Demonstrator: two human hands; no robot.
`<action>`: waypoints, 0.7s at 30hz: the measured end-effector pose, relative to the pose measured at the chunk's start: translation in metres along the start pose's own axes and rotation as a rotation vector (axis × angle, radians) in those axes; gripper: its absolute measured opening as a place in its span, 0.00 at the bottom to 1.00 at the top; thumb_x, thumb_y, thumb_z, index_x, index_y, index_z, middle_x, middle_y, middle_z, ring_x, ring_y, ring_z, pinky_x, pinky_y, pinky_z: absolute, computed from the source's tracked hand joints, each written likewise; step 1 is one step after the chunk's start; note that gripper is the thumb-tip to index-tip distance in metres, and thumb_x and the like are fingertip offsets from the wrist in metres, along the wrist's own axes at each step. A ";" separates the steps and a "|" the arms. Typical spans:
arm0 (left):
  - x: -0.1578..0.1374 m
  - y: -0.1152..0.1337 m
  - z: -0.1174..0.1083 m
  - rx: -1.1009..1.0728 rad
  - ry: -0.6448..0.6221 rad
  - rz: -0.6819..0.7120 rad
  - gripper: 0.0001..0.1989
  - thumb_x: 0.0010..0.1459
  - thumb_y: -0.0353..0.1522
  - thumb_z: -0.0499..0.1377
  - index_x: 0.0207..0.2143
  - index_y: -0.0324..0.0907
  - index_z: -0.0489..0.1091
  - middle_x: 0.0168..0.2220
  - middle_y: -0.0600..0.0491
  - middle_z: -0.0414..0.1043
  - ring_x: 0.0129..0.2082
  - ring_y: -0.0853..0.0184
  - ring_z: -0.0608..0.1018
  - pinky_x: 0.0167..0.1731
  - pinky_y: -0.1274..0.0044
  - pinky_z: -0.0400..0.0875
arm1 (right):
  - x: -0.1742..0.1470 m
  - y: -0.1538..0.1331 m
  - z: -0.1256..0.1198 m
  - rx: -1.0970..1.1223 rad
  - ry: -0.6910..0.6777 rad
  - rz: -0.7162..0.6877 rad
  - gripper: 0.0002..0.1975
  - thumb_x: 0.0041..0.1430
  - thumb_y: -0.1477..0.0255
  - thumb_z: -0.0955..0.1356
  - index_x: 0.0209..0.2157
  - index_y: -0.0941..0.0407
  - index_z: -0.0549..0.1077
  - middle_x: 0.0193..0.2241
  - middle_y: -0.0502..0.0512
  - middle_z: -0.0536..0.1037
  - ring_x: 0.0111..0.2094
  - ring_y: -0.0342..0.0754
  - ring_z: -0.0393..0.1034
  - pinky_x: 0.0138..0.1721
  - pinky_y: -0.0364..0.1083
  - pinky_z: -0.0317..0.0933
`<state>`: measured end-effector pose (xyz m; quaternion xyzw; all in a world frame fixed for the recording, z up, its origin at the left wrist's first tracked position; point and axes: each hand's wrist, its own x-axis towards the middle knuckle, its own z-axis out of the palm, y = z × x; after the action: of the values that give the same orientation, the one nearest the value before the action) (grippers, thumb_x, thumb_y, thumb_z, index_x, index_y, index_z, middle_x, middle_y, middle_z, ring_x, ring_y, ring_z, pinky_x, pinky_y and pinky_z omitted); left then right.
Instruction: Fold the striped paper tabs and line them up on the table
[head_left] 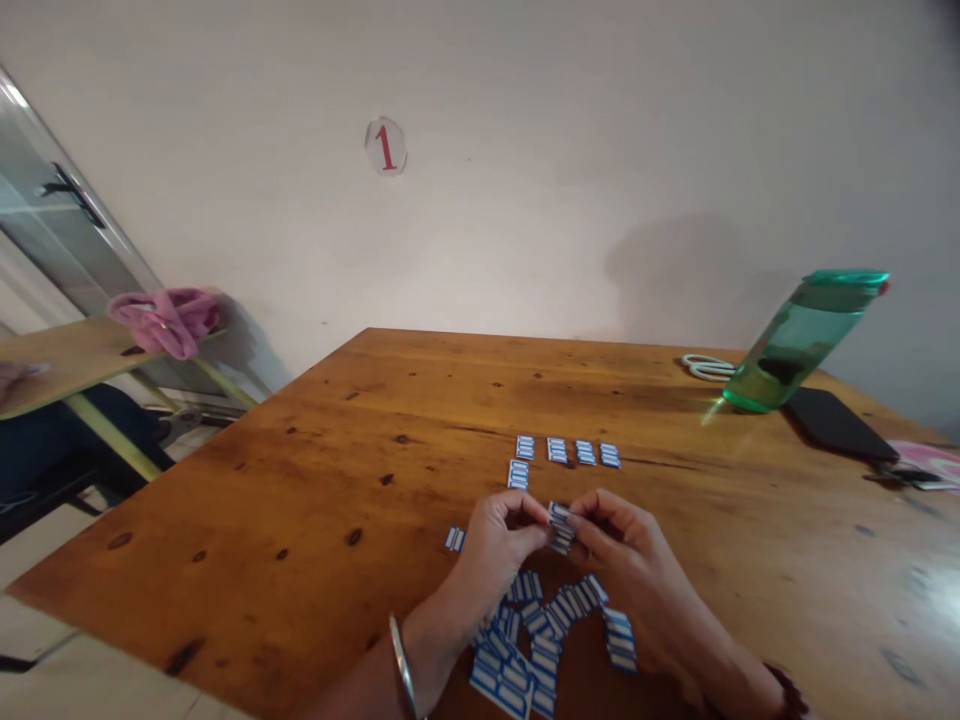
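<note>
My left hand (pixel 501 532) and my right hand (pixel 622 540) meet over the wooden table (pixel 315 470), both pinching a small stack of blue-and-white label stickers (pixel 559 527). Under my wrists lies a loose pile of the same stickers (pixel 551 635). Beyond my hands, several stickers (pixel 568 450) lie in a row, with one more sticker (pixel 518 473) just below its left end. A single sticker (pixel 454 539) lies to the left of my left hand. A metal bangle (pixel 403 665) is on my left wrist.
A tilted green water bottle (pixel 806 340) stands at the back right, beside a white cable (pixel 705 367), a black phone (pixel 836 423) and pink paper (pixel 930 462). At left, a second table (pixel 67 365) holds pink cloth (pixel 166 318). A wall behind bears the number 1.
</note>
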<state>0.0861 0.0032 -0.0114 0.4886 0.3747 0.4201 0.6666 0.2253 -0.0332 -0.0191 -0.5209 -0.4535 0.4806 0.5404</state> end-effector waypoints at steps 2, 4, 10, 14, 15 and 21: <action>0.001 -0.002 0.000 0.044 0.017 -0.021 0.04 0.36 0.26 0.62 0.18 0.39 0.68 0.18 0.57 0.68 0.20 0.73 0.68 0.23 0.80 0.62 | 0.000 0.002 0.001 -0.007 -0.011 0.011 0.14 0.47 0.61 0.70 0.22 0.58 0.68 0.15 0.46 0.67 0.18 0.38 0.59 0.18 0.38 0.50; 0.000 -0.003 0.000 0.062 0.029 -0.032 0.03 0.36 0.27 0.61 0.19 0.39 0.68 0.18 0.57 0.67 0.19 0.73 0.67 0.21 0.81 0.61 | 0.000 0.002 0.001 -0.027 -0.010 0.009 0.13 0.47 0.62 0.69 0.22 0.58 0.68 0.15 0.46 0.67 0.18 0.38 0.59 0.18 0.38 0.51; -0.001 -0.003 0.004 0.085 0.064 -0.045 0.04 0.38 0.29 0.61 0.19 0.39 0.68 0.18 0.58 0.65 0.18 0.73 0.67 0.18 0.81 0.62 | -0.001 0.000 0.004 -0.047 0.021 -0.097 0.10 0.48 0.65 0.69 0.27 0.56 0.67 0.21 0.46 0.69 0.20 0.39 0.62 0.20 0.39 0.56; 0.000 -0.003 0.004 0.108 0.088 -0.012 0.04 0.39 0.30 0.61 0.19 0.39 0.68 0.18 0.58 0.65 0.18 0.73 0.66 0.18 0.81 0.62 | -0.007 -0.008 0.004 -0.130 0.008 -0.157 0.06 0.49 0.68 0.67 0.27 0.55 0.68 0.21 0.47 0.69 0.22 0.41 0.62 0.23 0.40 0.57; 0.000 -0.003 0.003 0.123 0.088 0.010 0.04 0.39 0.30 0.61 0.19 0.39 0.69 0.18 0.57 0.66 0.18 0.73 0.67 0.18 0.81 0.62 | -0.008 -0.010 0.004 -0.135 -0.006 -0.147 0.06 0.50 0.67 0.67 0.28 0.56 0.69 0.21 0.47 0.69 0.22 0.41 0.63 0.23 0.40 0.57; 0.001 -0.003 0.002 0.177 0.090 0.102 0.01 0.41 0.27 0.60 0.20 0.38 0.70 0.20 0.55 0.69 0.21 0.72 0.69 0.23 0.80 0.64 | -0.008 -0.009 0.004 -0.153 0.021 -0.098 0.13 0.48 0.61 0.68 0.25 0.57 0.68 0.19 0.47 0.68 0.21 0.40 0.59 0.20 0.40 0.54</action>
<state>0.0895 0.0030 -0.0142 0.5448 0.4145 0.4401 0.5811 0.2207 -0.0402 -0.0103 -0.5429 -0.5081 0.4119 0.5268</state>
